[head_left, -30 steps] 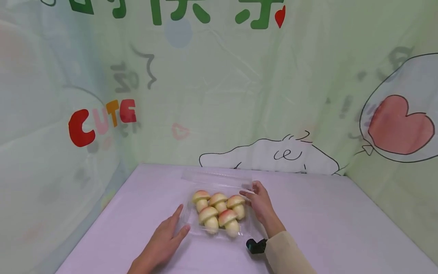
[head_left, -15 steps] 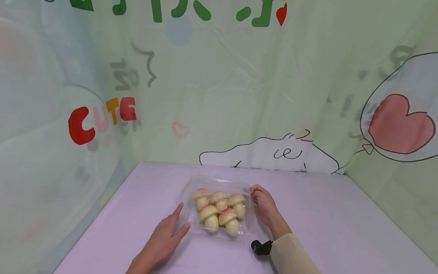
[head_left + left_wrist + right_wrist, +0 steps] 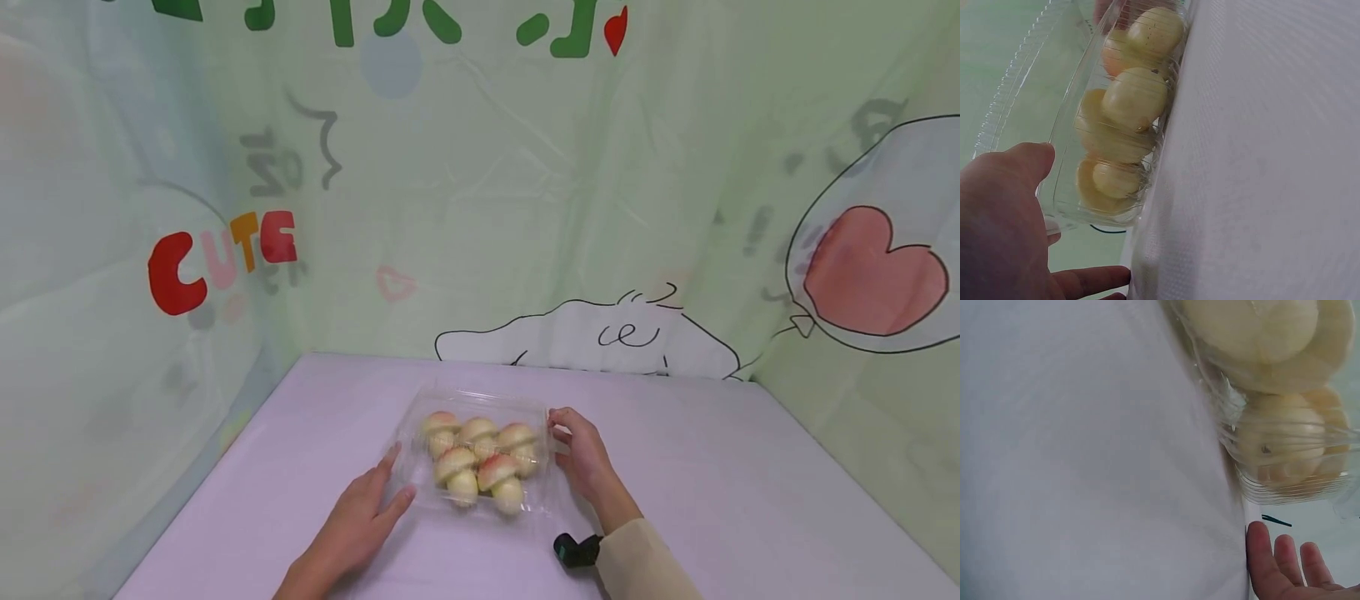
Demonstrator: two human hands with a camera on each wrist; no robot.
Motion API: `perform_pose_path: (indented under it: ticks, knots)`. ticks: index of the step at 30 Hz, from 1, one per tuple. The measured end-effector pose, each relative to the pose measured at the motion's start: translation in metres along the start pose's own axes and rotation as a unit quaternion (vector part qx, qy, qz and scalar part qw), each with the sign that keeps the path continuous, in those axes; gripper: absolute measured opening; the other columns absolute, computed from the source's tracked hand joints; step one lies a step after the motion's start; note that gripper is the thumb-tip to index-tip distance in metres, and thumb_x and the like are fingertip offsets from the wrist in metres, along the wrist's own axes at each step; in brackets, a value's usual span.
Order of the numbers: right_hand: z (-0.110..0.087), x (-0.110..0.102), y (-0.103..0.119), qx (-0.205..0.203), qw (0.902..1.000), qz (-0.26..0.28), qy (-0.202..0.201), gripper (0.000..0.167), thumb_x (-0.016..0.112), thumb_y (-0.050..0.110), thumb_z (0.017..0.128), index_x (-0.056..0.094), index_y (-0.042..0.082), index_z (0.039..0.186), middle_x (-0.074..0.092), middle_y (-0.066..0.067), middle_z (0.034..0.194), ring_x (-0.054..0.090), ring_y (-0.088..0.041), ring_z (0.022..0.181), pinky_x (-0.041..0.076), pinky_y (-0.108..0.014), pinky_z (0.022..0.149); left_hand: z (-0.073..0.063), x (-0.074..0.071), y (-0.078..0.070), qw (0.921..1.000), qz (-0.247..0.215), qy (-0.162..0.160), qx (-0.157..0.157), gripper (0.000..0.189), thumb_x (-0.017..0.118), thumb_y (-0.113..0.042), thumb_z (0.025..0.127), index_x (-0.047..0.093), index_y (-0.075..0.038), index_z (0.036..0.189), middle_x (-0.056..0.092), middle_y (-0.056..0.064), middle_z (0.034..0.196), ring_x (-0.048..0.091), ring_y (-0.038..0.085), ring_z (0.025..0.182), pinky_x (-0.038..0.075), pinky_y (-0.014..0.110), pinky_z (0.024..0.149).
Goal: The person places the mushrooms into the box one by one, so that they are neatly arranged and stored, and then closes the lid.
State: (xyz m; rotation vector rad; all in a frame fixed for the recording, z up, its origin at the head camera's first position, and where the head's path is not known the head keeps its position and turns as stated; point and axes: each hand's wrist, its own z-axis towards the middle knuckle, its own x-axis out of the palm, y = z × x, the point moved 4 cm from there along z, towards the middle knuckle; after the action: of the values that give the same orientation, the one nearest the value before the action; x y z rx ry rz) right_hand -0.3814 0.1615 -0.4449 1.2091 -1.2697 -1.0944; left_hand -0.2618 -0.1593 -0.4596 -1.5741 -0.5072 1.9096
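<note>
A clear plastic clamshell box (image 3: 420,500) on the table contains several cream mushroom-shaped pieces (image 3: 454,467), their caps tinged pink. Its clear lid (image 3: 1029,94) slants over the box, its edge standing apart from the base in the left wrist view. My left hand (image 3: 356,521) lies along the box's left side, thumb and fingers spread and nearly straight, fingertips right at the plastic. At the far right corner, my right hand (image 3: 588,454) has its fingertips by the lid's edge. The right wrist view shows three extended fingers (image 3: 1285,556) just beyond the box's end.
Pale lilac cloth covers the table (image 3: 697,483). A black wrist device (image 3: 576,550) sits by the right sleeve (image 3: 645,558). Printed curtains (image 3: 480,208) rise behind the table and along both sides.
The lid has swung forward from lying back to slanting over the mushroom-shaped pieces. My right hand has moved slightly right and nearer, its fingers loosening lately. My left hand has barely moved.
</note>
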Motion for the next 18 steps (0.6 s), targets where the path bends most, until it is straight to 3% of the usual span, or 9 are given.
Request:
perform_pose_path:
  ticks: [3, 6, 18]
  knots:
    - [-0.003, -0.001, 0.003, -0.009, 0.9991, -0.041, -0.004, 0.024, 0.047, 0.019, 0.103, 0.062, 0.008, 0.088, 0.041, -0.022, 0.156, 0.039, -0.042, 0.142, 0.043, -0.061, 0.11, 0.0, 0.0, 0.0, 1.0, -0.001, 0.003, -0.003, 0.073, 0.052, -0.054, 0.105, 0.034, -0.013, 0.163, 0.051, 0.022, 0.154, 0.046, 0.046, 0.143, 0.036, 0.064, 0.115]
    - [-0.009, -0.003, 0.007, -0.02, 0.9969, -0.076, -0.004, 0.023, 0.049, 0.017, 0.102, 0.062, 0.0, 0.093, 0.043, -0.024, 0.156, 0.04, -0.043, 0.144, 0.042, -0.066, 0.111, 0.001, 0.0, -0.001, 1.0, -0.004, 0.005, -0.002, 0.073, 0.052, -0.053, 0.105, 0.033, -0.012, 0.163, 0.051, 0.023, 0.154, 0.046, 0.046, 0.143, 0.036, 0.064, 0.115]
    - [-0.047, -0.006, 0.012, -0.045, 0.9808, -0.181, 0.057, 0.021, 0.057, 0.017, 0.102, 0.06, -0.003, 0.097, 0.043, -0.025, 0.157, 0.049, -0.042, 0.138, 0.058, -0.051, 0.094, 0.0, 0.0, -0.001, 1.0, -0.003, 0.005, -0.004, 0.073, 0.052, -0.053, 0.105, 0.033, -0.013, 0.163, 0.049, 0.02, 0.157, 0.045, 0.046, 0.144, 0.036, 0.065, 0.115]
